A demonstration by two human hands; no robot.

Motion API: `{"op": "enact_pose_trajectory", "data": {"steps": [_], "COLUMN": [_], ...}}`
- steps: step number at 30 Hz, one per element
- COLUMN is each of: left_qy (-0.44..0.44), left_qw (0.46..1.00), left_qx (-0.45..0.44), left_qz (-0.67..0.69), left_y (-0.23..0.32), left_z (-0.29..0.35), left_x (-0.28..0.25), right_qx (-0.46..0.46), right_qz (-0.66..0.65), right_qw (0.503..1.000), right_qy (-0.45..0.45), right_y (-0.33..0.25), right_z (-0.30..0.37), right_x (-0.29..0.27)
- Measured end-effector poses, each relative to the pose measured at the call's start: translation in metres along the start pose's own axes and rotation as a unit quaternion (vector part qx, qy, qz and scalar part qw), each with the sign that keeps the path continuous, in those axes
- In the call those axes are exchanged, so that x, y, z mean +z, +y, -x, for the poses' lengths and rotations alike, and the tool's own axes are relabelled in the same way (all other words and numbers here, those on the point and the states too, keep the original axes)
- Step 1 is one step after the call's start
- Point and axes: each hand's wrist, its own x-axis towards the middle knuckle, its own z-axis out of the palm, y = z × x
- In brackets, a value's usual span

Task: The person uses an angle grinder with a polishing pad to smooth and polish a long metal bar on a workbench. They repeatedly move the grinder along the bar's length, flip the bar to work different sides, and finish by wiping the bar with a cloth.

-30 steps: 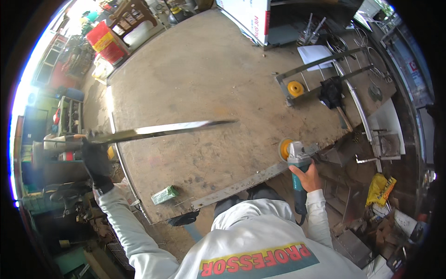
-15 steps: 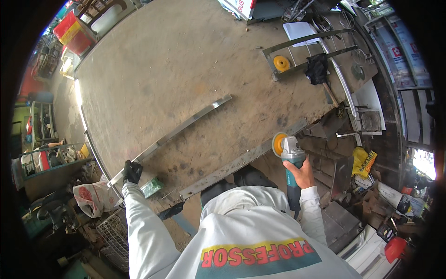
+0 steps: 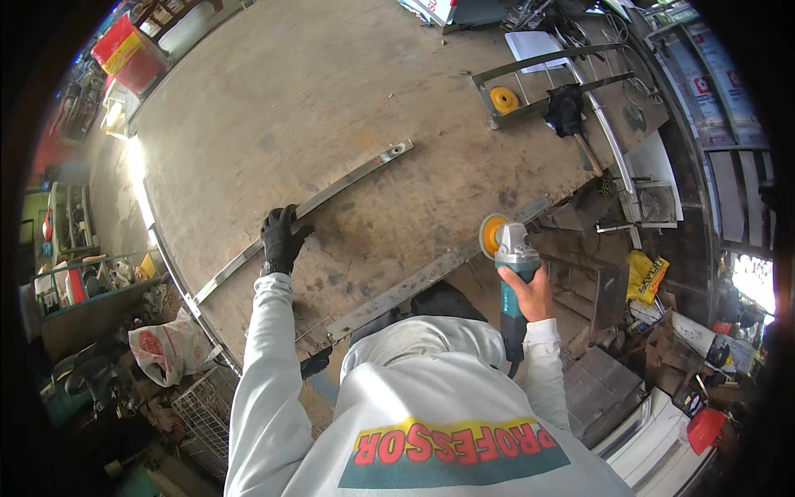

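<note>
A long, shiny metal bar lies slantwise on the large brown worktable, with a round hole near its far right end. My left hand, in a black glove, grips the bar around its middle, fingers over it and thumb to the right. My bare right hand is wrapped around the body of a teal and grey angle grinder. The grinder's orange-yellow disc faces left, beside the metal strip along the table's near edge, apart from the bar.
A metal frame, a loose yellow disc and a black cloth over a wooden-handled tool lie at the back right. A red bucket stands far left. A white bag sits off the left edge, and a yellow bag at right.
My left hand has shifted from the bar's near left end toward its middle. The bar sits slightly farther away, and its end hole now shows. The grinder stays in my right hand.
</note>
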Motion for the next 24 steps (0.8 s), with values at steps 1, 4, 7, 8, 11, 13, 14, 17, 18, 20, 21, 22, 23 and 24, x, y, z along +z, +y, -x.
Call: {"op": "enact_pose_trajectory", "data": {"steps": [1, 4, 7, 8, 11, 13, 14, 17, 18, 20, 21, 22, 23, 24], "left_qy": [-0.022, -0.073, -0.205, -0.261, -0.215, -0.171, -0.148, -0.115, -0.093, -0.048, -0.035, -0.022, -0.01, -0.001], "left_qw": [1.0, 0.996, 0.947, 0.908, 0.944, 0.964, 0.971, 0.981, 0.983, 0.987, 0.99, 0.992, 0.995, 0.995], "left_qx": [-0.017, 0.005, -0.029, -0.06, 0.015, 0.069, 0.096, 0.038, 0.041, 0.045, 0.041, 0.036, 0.032, 0.048], "left_qz": [-0.008, 0.048, 0.245, 0.321, 0.25, 0.19, 0.16, 0.151, 0.15, 0.147, 0.132, 0.115, 0.095, 0.084], "left_y": [-0.006, -0.017, -0.008, -0.006, -0.008, -0.013, -0.013, -0.006, -0.005, -0.004, -0.004, -0.006, -0.011, -0.023], "left_z": [-0.008, -0.024, -0.021, -0.014, 0.006, 0.014, 0.017, 0.034, 0.038, 0.045, 0.049, 0.053, 0.058, 0.06], "left_x": [0.0, -0.001, -0.007, -0.01, 0.0, 0.006, 0.006, 0.011, 0.011, 0.011, 0.009, 0.006, 0.003, 0.006], "right_qx": [-0.002, -0.01, 0.007, 0.002, -0.006, 0.003, 0.011, 0.022, 0.019, 0.003, -0.01, -0.024, -0.019, -0.016], "right_qz": [-0.006, -0.013, 0.001, -0.013, -0.044, -0.052, -0.055, -0.052, -0.044, -0.015, 0.004, 0.023, 0.056, 0.088], "right_qw": [1.0, 1.0, 1.0, 1.0, 0.998, 0.997, 0.997, 0.996, 0.996, 0.996, 0.996, 0.995, 0.993, 0.989], "right_qy": [-0.003, -0.012, -0.014, -0.019, -0.036, -0.053, -0.058, -0.072, -0.074, -0.083, -0.089, -0.095, -0.105, -0.115], "right_y": [0.002, 0.013, 0.013, 0.012, 0.01, 0.012, 0.014, 0.015, 0.016, 0.017, 0.017, 0.017, 0.015, 0.012], "right_z": [0.0, -0.002, 0.007, 0.01, 0.011, 0.01, 0.011, 0.008, 0.007, 0.002, -0.002, -0.006, -0.01, -0.014], "right_x": [0.001, 0.005, 0.004, 0.006, 0.014, 0.018, 0.018, 0.022, 0.025, 0.032, 0.037, 0.043, 0.052, 0.064]}}
